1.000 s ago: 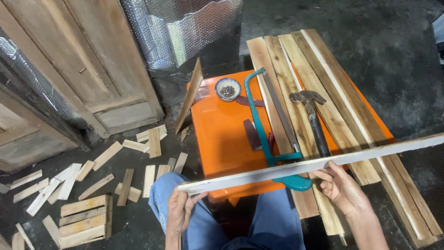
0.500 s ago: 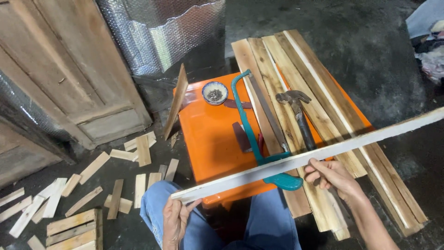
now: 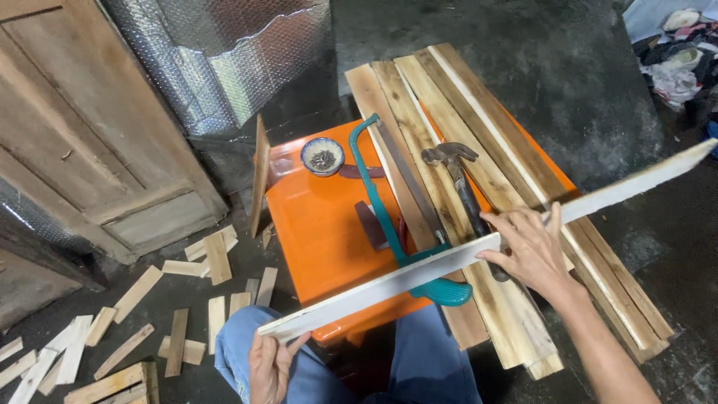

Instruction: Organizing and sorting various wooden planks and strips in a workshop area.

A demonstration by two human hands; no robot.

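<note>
A long pale wood strip (image 3: 419,275) is held slantwise over the orange surface (image 3: 321,232). The left hand (image 3: 271,363) holds its near end, fingers closed on it. The right hand (image 3: 532,251) lies on its middle, fingers spread flat. Under it are planks (image 3: 449,120), a hammer (image 3: 456,176) and a green saw (image 3: 389,202). Small wood bits (image 3: 179,299) lie on the floor

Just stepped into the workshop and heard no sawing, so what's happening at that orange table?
A seated person holds a long pale wooden slat across their lap, the left hand gripping its near end and the right hand resting on its middle. It hangs above an orange table carrying a stack of planks, a teal-framed hacksaw, a hammer and a small bowl of nails. Short offcuts litter the floor.
</note>
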